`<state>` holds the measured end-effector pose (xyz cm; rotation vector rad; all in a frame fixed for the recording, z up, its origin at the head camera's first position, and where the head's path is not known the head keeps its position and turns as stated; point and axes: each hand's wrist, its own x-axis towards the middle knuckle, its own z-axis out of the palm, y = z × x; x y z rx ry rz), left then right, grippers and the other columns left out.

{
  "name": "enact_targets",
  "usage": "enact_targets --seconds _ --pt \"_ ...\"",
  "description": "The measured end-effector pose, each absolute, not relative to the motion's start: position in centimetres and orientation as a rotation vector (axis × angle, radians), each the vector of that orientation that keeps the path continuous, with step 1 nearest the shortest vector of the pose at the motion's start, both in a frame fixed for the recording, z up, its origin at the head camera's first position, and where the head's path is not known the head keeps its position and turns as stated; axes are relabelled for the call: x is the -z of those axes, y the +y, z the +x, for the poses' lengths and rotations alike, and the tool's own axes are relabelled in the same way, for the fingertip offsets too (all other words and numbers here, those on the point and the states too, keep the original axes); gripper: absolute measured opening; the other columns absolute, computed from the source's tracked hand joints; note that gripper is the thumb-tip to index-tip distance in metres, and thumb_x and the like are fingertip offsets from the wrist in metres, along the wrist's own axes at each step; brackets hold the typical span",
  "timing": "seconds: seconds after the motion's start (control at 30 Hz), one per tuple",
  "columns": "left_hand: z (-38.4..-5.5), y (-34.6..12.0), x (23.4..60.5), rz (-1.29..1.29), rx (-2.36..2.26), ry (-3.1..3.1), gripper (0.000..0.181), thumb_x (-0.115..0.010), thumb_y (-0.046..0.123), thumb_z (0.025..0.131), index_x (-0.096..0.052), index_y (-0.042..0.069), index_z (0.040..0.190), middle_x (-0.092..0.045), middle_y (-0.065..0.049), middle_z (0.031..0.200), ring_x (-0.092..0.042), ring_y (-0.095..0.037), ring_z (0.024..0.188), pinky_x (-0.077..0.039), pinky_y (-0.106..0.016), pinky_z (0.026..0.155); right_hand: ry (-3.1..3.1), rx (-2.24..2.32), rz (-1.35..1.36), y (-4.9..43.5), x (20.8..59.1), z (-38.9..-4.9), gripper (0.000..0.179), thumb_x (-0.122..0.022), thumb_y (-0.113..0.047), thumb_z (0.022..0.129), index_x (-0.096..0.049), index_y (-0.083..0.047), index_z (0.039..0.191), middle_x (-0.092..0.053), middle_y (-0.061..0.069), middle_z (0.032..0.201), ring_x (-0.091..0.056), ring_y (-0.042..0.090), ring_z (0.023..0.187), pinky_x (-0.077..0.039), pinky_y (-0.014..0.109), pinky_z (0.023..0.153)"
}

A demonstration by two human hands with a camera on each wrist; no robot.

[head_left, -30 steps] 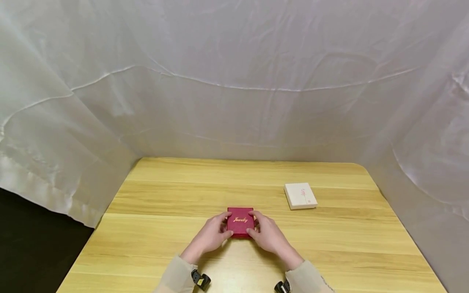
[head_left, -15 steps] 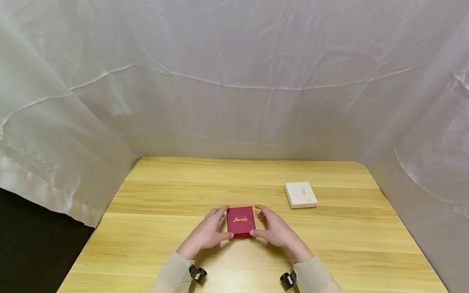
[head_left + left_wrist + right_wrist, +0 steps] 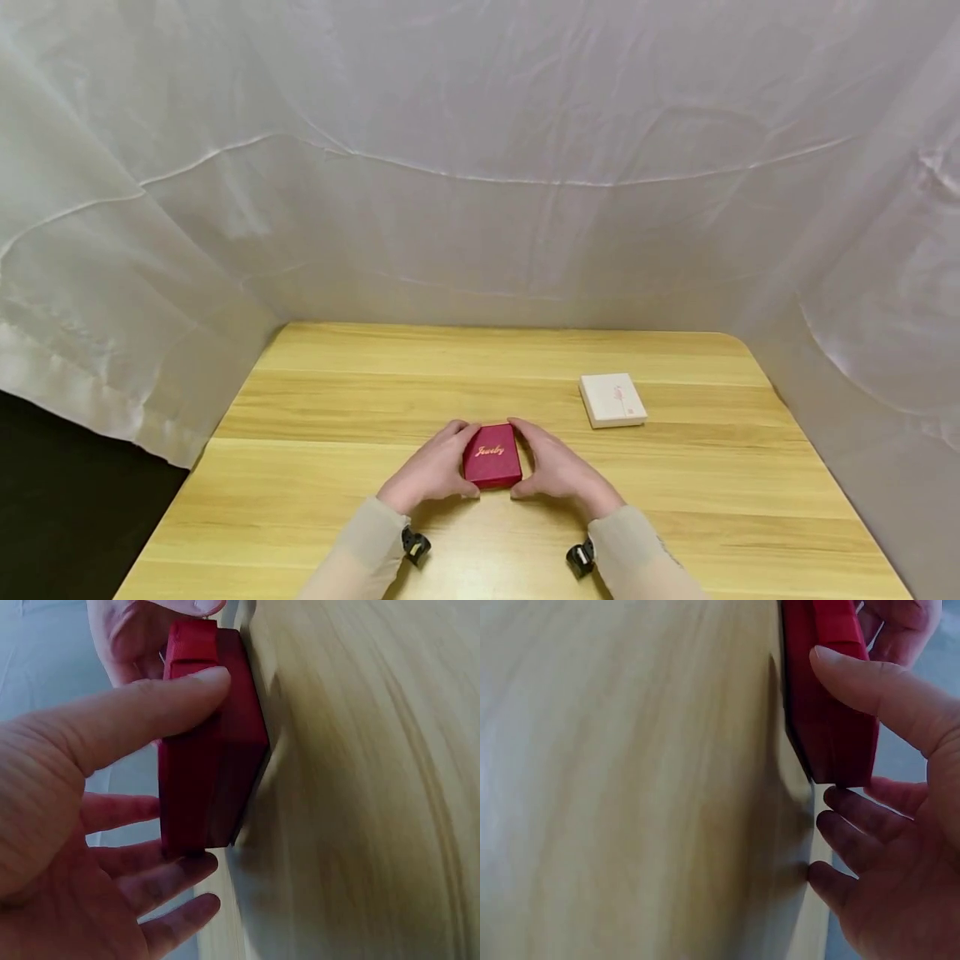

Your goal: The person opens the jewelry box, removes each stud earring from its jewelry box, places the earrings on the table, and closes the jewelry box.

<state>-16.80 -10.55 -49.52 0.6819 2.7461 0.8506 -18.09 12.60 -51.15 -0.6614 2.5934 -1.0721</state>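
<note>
A small red jewelry box (image 3: 491,457) with gold "Jewelry" lettering on its lid sits closed on the wooden table, tilted slightly in the head view. Around its left side my left hand (image 3: 435,468) holds it: the thumb lies on the front face, beside a ribbon tab (image 3: 193,641), and the fingers reach along the left side. My right hand (image 3: 557,468) grips the other side the same way, its thumb (image 3: 855,679) on the front face. Both hands' far fingertips are partly hidden in the head view.
A flat white box (image 3: 612,400) with pink print lies to the right and farther back on the wooden table (image 3: 337,400). Pale curtains (image 3: 480,233) hang behind and on both sides of the table. A wrist camera is strapped to each forearm.
Half a second ago the fingers had spread away from the jewelry box; now both hands close in on its sides again. The thumbs have slid down the front face. The white box stays put.
</note>
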Motion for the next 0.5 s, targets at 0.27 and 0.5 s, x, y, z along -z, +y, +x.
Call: enact_targets --seconds 0.27,0.5 --pt "-17.27 -10.78 49.59 0.717 -0.878 2.696 0.095 -0.091 0.018 0.067 -0.041 -0.001 0.146 -0.049 -0.011 0.135 -0.053 -0.025 0.116 -0.046 -0.043 0.099 2.623 1.055 -0.681 12.2 51.56 -18.19 0.104 -0.09 -0.009 0.062 -0.034 -0.002 0.149 -0.04 0.02 0.148 -0.039 0.038 0.134 -0.031 0.053 0.11" --pt "-17.5 -10.82 49.76 0.721 -0.833 2.674 0.099 -0.092 0.011 0.064 -0.039 -0.002 0.147 -0.045 -0.015 0.141 -0.051 -0.03 0.122 -0.044 -0.044 0.102 2.649 1.015 -0.692 12.24 51.84 -18.33 0.103 -0.088 -0.006 0.061 -0.035 -0.005 0.149 -0.041 0.017 0.149 -0.04 0.035 0.134 -0.032 0.05 0.11"
